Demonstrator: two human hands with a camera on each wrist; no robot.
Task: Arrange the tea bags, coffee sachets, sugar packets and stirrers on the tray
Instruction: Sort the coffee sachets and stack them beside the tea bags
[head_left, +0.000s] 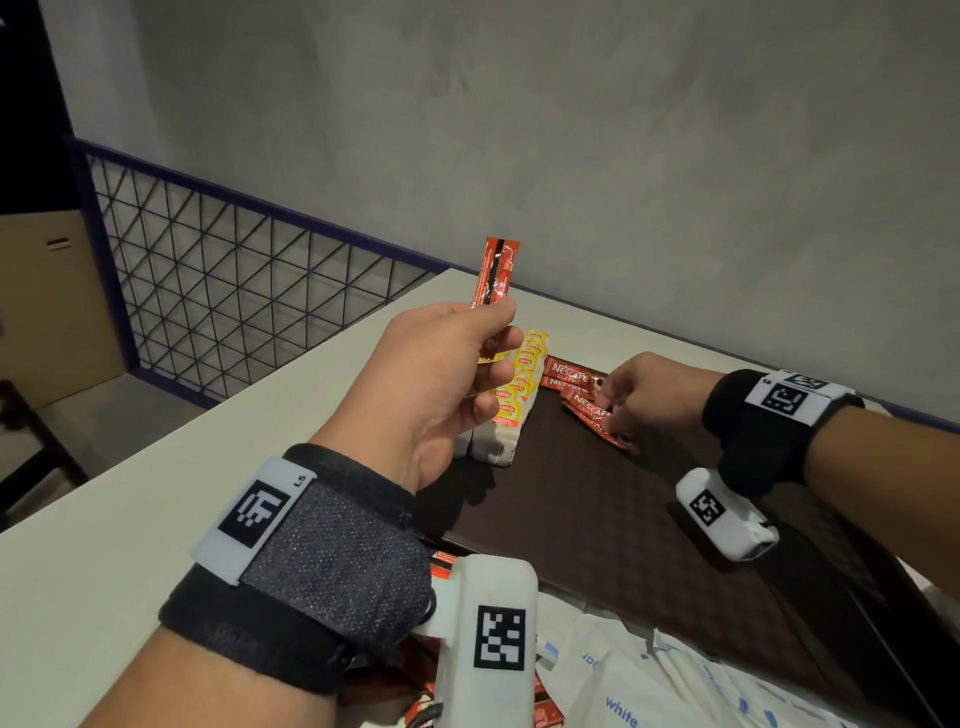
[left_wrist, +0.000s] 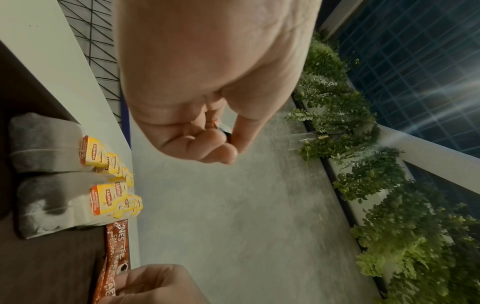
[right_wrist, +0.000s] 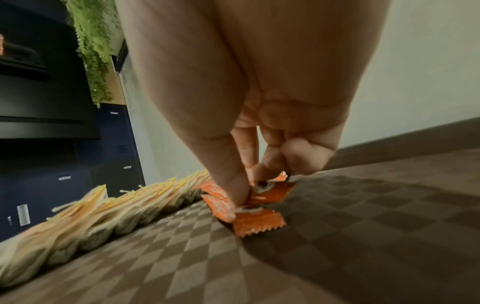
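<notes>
Head view: I see the left hand (head_left: 436, 379) pinching one red coffee sachet (head_left: 494, 273) upright above the tea bags (head_left: 511, 395), at 12 o'clock of the wrist. Right hand (head_left: 644, 389) pinches Nescafé sachets (head_left: 584, 397) on the brown tray (head_left: 597, 514); I count about four. Sugar packets (head_left: 639, 680) at 6 o'clock. Only the right wrist view shows thumb and fingertip (right_wrist: 262, 172) clamping a sachet. Tea bags overlap, can't count.

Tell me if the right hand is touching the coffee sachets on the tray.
Touching. The right wrist view shows the right hand with its fingertips pressed onto the coffee sachets lying on the tray.
</notes>
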